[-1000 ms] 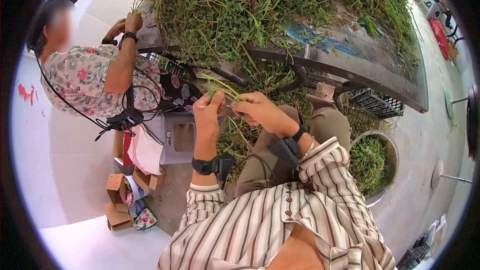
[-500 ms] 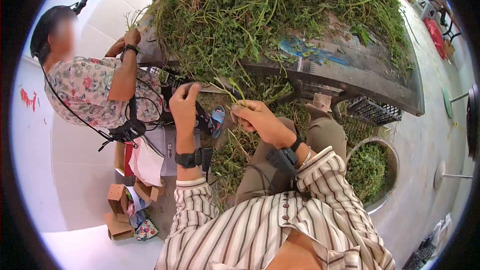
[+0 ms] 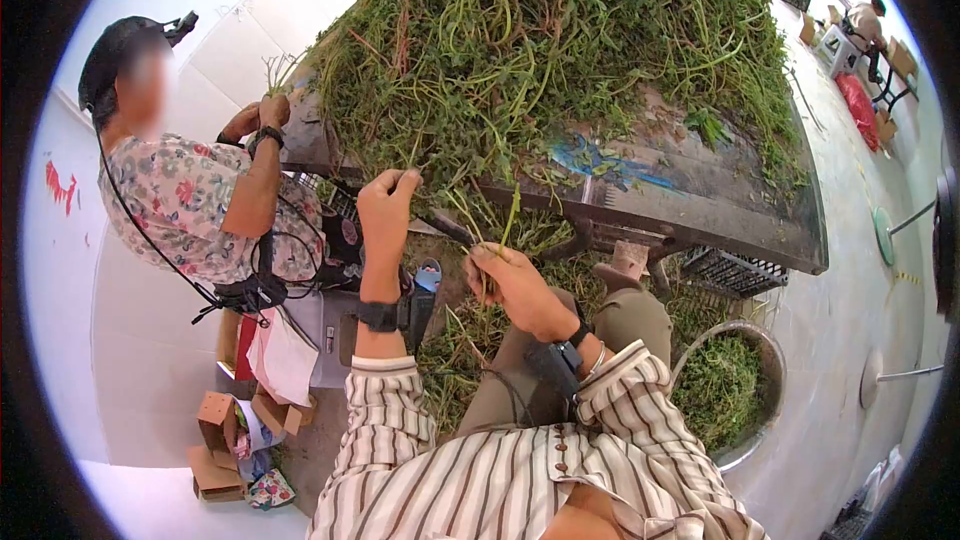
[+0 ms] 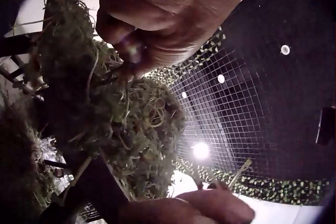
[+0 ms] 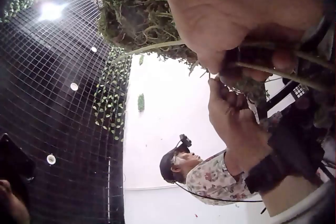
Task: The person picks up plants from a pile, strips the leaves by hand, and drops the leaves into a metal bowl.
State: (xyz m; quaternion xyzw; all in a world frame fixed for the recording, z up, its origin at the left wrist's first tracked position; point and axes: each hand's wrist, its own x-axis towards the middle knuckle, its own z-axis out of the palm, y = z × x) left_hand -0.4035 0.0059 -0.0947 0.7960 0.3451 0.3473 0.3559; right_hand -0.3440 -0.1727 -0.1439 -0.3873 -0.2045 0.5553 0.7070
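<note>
My right hand [image 3: 522, 290] pinches a few thin green stems [image 3: 512, 220] between thumb and fingers, in front of the table edge. Their upper ends spread above the hand. In the right wrist view, a pale stem [image 5: 149, 48] juts out past that hand. Up and to the left, my left hand [image 3: 384, 215] is raised apart from the stems, its fingers curled in and the thumb tip against the index finger. Whether a scrap sits between those fingertips, I cannot tell. Beyond both hands rises a big heap of leafy green plants [image 3: 560, 60] on the dark table [image 3: 700, 210].
A person in a floral shirt [image 3: 180, 190] sits at the left, also holding stems. A round tub [image 3: 775, 370] of greens stands by my right leg. Under the table are a black crate [image 3: 735, 272] and loose plants. Cardboard boxes [image 3: 215, 475] lie at lower left.
My hands met at the stems a second ago; the left then drew away, up and left. My right hand keeps its grip on the stems, which now point more upright.
</note>
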